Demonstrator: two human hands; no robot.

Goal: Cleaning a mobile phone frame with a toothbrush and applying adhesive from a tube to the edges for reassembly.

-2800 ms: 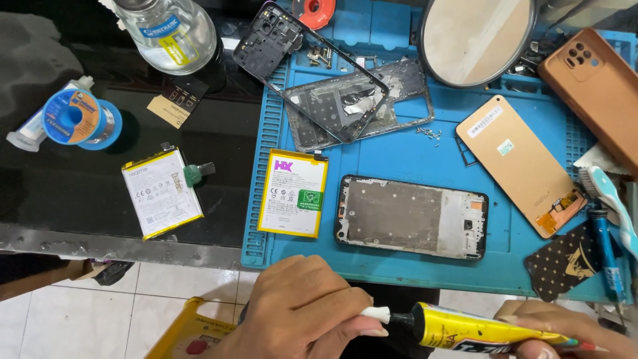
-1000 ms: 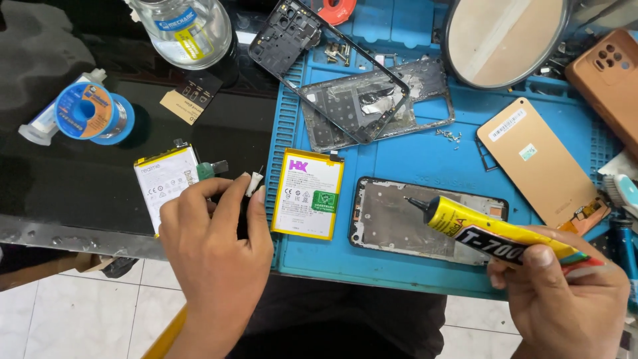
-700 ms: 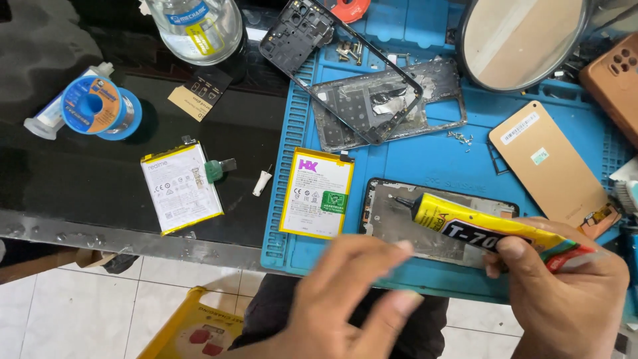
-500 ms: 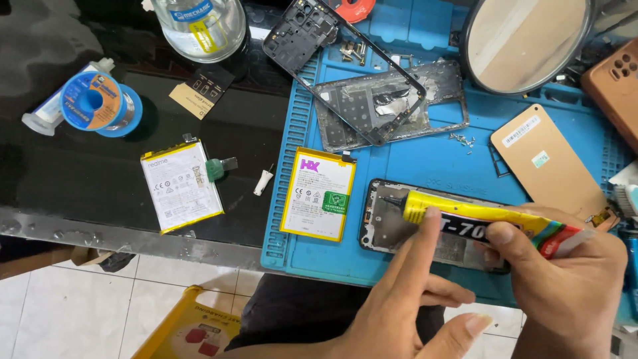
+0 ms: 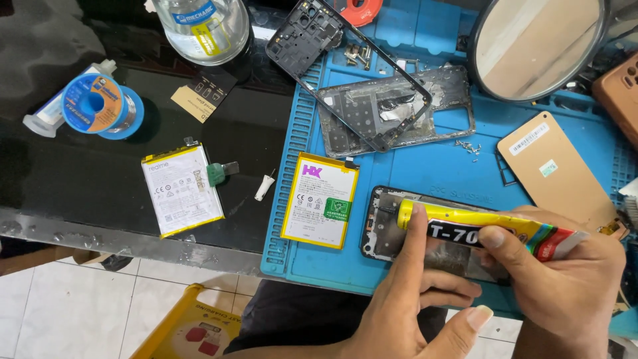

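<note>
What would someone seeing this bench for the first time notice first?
Probably the yellow glue tube, held in the right hand low on the right, with the left hand's forefinger at its nozzle end over an opened phone on the blue mat. Next, the two batteries mid-bench and the round mirror top right.

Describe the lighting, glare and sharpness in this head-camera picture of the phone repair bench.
Head view: even light and soft shadows; glare on the black glass table edge and the round mirror; the yellow glue tube and both batteries look sharp; edges bend slightly.
</note>
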